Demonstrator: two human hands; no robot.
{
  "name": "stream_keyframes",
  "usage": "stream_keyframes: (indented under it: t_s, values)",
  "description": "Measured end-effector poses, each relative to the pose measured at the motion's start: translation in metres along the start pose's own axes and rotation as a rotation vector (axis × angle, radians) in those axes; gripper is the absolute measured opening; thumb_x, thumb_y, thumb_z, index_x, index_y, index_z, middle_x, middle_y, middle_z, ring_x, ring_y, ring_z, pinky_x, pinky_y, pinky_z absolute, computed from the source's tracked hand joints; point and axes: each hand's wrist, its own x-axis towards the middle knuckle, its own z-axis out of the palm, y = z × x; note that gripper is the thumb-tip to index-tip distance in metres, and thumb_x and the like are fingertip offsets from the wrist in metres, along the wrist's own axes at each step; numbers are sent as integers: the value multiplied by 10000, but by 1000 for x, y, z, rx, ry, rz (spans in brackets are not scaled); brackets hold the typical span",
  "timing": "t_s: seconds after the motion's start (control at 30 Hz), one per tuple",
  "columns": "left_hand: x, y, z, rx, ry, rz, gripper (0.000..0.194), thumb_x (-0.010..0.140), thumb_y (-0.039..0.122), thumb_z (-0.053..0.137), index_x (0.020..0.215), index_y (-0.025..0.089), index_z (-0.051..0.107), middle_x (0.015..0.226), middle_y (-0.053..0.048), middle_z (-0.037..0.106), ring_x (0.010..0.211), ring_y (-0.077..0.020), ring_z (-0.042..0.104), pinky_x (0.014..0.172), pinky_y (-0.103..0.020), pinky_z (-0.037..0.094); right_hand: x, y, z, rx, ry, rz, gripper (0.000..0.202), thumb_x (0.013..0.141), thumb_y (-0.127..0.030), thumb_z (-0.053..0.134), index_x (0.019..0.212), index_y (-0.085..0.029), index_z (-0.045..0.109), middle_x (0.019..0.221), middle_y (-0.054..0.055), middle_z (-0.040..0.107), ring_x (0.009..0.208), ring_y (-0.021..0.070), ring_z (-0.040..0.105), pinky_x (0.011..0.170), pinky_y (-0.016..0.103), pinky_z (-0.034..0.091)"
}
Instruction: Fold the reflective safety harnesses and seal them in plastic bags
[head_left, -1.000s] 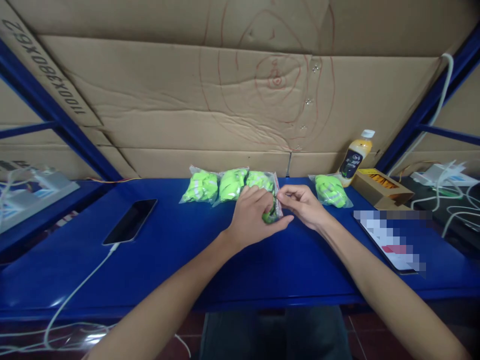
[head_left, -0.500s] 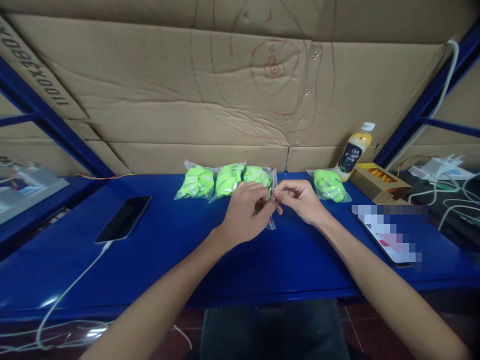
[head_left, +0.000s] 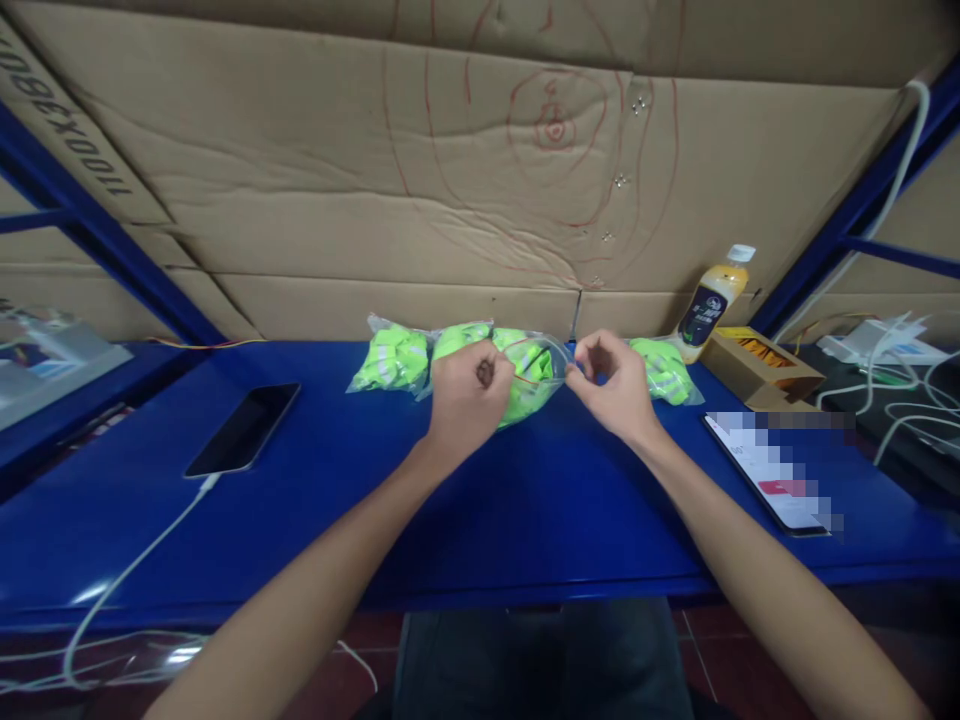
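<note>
A clear zip bag (head_left: 528,395) packed with neon yellow-green reflective fabric stands between my hands, its mouth spread apart and facing me. My left hand (head_left: 469,395) is closed on the left side of the bag's rim. At the rim's opposite side, my right hand (head_left: 616,388) pinches the plastic between thumb and fingertips. Another filled bag (head_left: 459,336) lies partly hidden behind my left hand, and a similar one (head_left: 391,360) rests farther left. Right of my right hand is one more filled bag (head_left: 661,372), partly covered by that hand.
A phone (head_left: 244,430) with a white charging cable lies at left on the blue table (head_left: 450,540). At right are a drink bottle (head_left: 711,305), an open cardboard box (head_left: 761,368) and a second phone (head_left: 765,475). A cardboard wall (head_left: 315,240) rises behind; cables lie at far right.
My hands have moved apart, and the bag's zip edge, pressed flat between them before, now gapes. The fabric inside has come into view.
</note>
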Motion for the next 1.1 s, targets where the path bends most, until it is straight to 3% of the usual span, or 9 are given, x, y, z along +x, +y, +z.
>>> stream_keyframes:
  t_s: [0.07,0.13,0.23,0.33,0.53,0.67,0.77,0.93,1.1]
  values:
    - [-4,2,6,10,-42,71,309,914,175,553,619,202,463,569,46,441,543,-111,416,565,-299,323,2,-9,-9,-127,-74,-237,151,800,-165,726,937,-227,736,1152,80,681,1017,216,651,920,376,541]
    - [-9,4,10,25,-92,163,311,950,176,542,651,205,461,605,40,450,577,-119,439,593,-305,341,3,-15,-18,-229,-278,-370,270,843,-136,701,1073,-248,787,1448,108,605,1283,277,614,1133,472,487]
    - [-12,6,13,59,-185,292,305,1003,180,516,710,215,442,665,26,475,657,-147,464,655,-320,368,2,-12,-26,-379,-605,-316,531,840,-127,742,1349,-279,737,1609,135,514,1456,343,537,1217,558,446]
    - [-14,7,14,46,-269,356,323,1057,192,489,744,221,417,707,14,497,714,-167,460,713,-339,389,-6,-3,-24,-466,-766,-234,735,808,-157,825,1507,-265,623,1656,184,473,1541,405,476,1222,623,453]
    - [-18,5,16,-68,-290,317,333,1083,220,503,760,226,423,720,13,459,740,-178,449,744,-350,414,-21,1,0,-487,-627,-343,585,830,-253,846,1387,-181,682,1701,214,412,1546,426,456,1263,651,399]
    - [-14,3,14,-80,-269,295,356,1103,280,487,754,229,437,713,6,485,741,-183,475,761,-360,443,-19,8,13,-269,-617,-297,296,914,-207,741,1208,-212,781,1322,152,708,1252,322,651,1094,518,533]
    - [-5,3,3,-83,-239,281,366,1126,346,452,785,226,510,763,-17,578,771,-188,555,787,-368,480,-17,12,20,38,-562,-118,93,928,-302,757,945,-239,824,986,54,769,987,247,702,974,414,552]
    - [17,-9,-21,19,-10,246,350,1134,438,424,1072,218,690,1053,-69,756,1027,-232,688,972,-397,504,-9,7,17,501,-283,341,321,716,-519,949,775,-234,811,800,-3,758,798,193,685,843,340,566]
    - [23,-36,-17,-2,-164,108,348,1081,481,557,1263,213,686,1246,-91,769,1123,-258,715,986,-383,529,-2,0,6,767,-194,560,414,640,-569,986,738,-220,786,789,26,754,749,189,689,814,399,639]
